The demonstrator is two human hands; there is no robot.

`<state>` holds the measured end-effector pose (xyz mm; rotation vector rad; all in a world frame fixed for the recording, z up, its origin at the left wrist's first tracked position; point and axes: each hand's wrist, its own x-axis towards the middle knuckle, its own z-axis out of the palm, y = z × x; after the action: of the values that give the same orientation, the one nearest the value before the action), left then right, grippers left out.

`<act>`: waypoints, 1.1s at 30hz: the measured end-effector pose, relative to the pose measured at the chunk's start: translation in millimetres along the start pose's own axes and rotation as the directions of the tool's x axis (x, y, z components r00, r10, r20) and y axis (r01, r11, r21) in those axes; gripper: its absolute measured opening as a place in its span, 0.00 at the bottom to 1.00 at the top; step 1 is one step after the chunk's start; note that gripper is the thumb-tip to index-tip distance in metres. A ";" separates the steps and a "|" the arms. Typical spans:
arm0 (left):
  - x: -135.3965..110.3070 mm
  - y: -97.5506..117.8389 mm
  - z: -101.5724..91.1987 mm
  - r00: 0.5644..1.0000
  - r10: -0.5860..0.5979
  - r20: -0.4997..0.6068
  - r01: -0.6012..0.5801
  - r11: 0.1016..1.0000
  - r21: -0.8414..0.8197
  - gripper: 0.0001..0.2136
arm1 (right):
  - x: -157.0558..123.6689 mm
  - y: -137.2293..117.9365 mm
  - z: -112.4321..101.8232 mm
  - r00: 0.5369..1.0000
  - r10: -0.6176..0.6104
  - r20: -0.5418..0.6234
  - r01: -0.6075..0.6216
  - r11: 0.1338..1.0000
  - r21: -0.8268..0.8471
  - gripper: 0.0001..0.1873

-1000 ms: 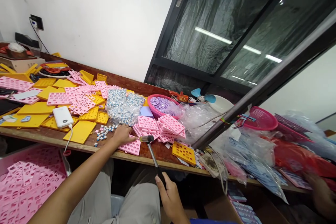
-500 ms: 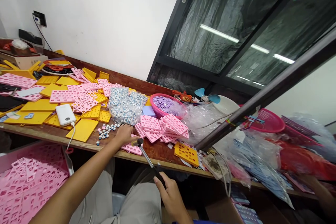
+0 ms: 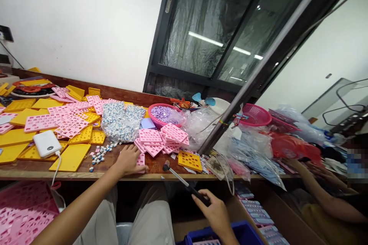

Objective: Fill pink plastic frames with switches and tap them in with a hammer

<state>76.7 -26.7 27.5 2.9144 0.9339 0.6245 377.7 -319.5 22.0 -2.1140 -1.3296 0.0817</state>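
Observation:
My right hand (image 3: 214,210) is wrapped round the black handle of a small hammer (image 3: 184,182). The hammer's head is over the table's front edge. With fingers stretched out, my left hand (image 3: 129,160) lies flat over a pink board with square holes (image 3: 140,159), covering most of it. Small white and blue pieces (image 3: 100,155) are scattered left of that hand. Behind it sits a clear bag of similar pieces (image 3: 120,120). More pink boards (image 3: 163,138) are piled beyond the hand, and a yellow board with holes (image 3: 190,160) lies to the right.
A pink basket (image 3: 150,113) holds purple pieces. Yellow boards (image 3: 70,157) and a white power bank (image 3: 47,143) with a cable cover the left side. A slanted metal pole (image 3: 244,95) crosses the right. Below is a blue bin (image 3: 247,231); another person's arm (image 3: 313,185) is at far right.
The view has swung right. The hammer in my right hand has moved right, away from my left hand, which stays on the pink board. The blue bin has come into view.

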 end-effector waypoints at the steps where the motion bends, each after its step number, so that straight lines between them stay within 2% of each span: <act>1: -0.9 4.2 2.1 0.999 0.015 0.041 -0.015 1.000 -0.003 0.33 | 7.4 10.5 -5.1 0.999 0.031 -0.025 -0.032 0.997 -0.071 0.23; 3: 0.0 9.1 5.4 0.993 0.026 0.115 -0.025 1.000 -0.011 0.39 | 24.2 24.2 -11.3 0.999 0.039 -0.038 -0.044 0.986 -0.159 0.21; 5: 3.3 10.3 4.5 0.989 0.028 0.145 -0.025 0.999 -0.020 0.41 | 42.0 29.0 -14.4 1.000 0.004 -0.009 -0.006 0.985 -0.173 0.19; 8: 5.3 10.4 -7.7 0.991 0.064 0.118 -0.061 0.997 -0.037 0.40 | 64.0 31.8 -22.3 0.998 -0.061 0.031 0.065 0.990 -0.124 0.19; 10: 0.4 11.9 -20.0 0.990 0.110 0.089 -0.104 0.992 -0.076 0.41 | 71.0 39.9 -32.5 0.997 -0.068 0.026 0.069 0.996 -0.057 0.21; 13: -13.9 17.4 -34.8 0.973 0.215 0.078 -0.196 0.960 -0.198 0.46 | 68.7 62.3 -47.0 1.000 0.003 0.001 -0.003 0.999 0.038 0.23; 15: -22.3 23.0 -38.7 0.948 0.296 0.120 -0.252 0.924 -0.287 0.48 | 64.7 75.6 -48.8 0.990 0.108 -0.086 -0.108 0.994 0.000 0.24; 18: -28.4 31.3 -38.2 0.905 0.365 0.220 -0.274 0.893 -0.356 0.41 | 67.8 81.0 -37.4 0.947 0.190 -0.259 -0.226 0.967 -0.115 0.27; 20: -30.9 34.1 -37.5 0.891 0.372 0.260 -0.266 0.893 -0.363 0.31 | 78.6 78.4 -26.3 0.949 0.154 -0.275 -0.201 0.968 -0.151 0.28; 22: -35.6 33.6 -37.4 0.898 0.356 0.258 -0.240 0.889 -0.390 0.21 | 93.1 78.2 -17.4 0.967 0.097 -0.237 -0.135 0.980 -0.147 0.30; 23: -39.2 32.3 -37.0 0.915 0.327 0.234 -0.214 0.889 -0.404 0.17 | 100.4 80.3 -14.2 0.973 0.073 -0.220 -0.107 0.984 -0.145 0.30; 25: -48.0 28.4 -33.9 0.969 0.198 0.146 -0.129 0.915 -0.382 0.13 | 112.5 88.7 -9.7 0.976 0.027 -0.214 -0.063 0.984 -0.166 0.30; 27: -56.8 24.3 -28.0 0.999 0.003 0.047 0.011 0.960 -0.279 0.18 | 120.1 99.2 -6.6 0.970 -0.030 -0.241 -0.028 0.973 -0.231 0.30; 29: -62.9 19.9 -22.7 0.988 -0.156 0.003 0.154 0.973 -0.169 0.25 | 123.0 105.7 -4.3 0.958 -0.093 -0.270 0.009 0.954 -0.300 0.31; 31: -65.7 12.7 -22.9 0.981 -0.189 0.035 0.192 0.973 -0.127 0.27 | 122.5 102.1 -3.1 0.935 -0.139 -0.327 0.019 0.938 -0.347 0.33; 33: -66.6 0.8 -30.0 0.989 -0.101 0.107 0.118 0.979 -0.164 0.24 | 120.5 85.5 -1.8 0.879 -0.175 -0.443 0.001 0.931 -0.365 0.34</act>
<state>16.4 -67.7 30.7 2.6966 0.9706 0.5210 504.9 -245.2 9.9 -2.1602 -1.1994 -0.7223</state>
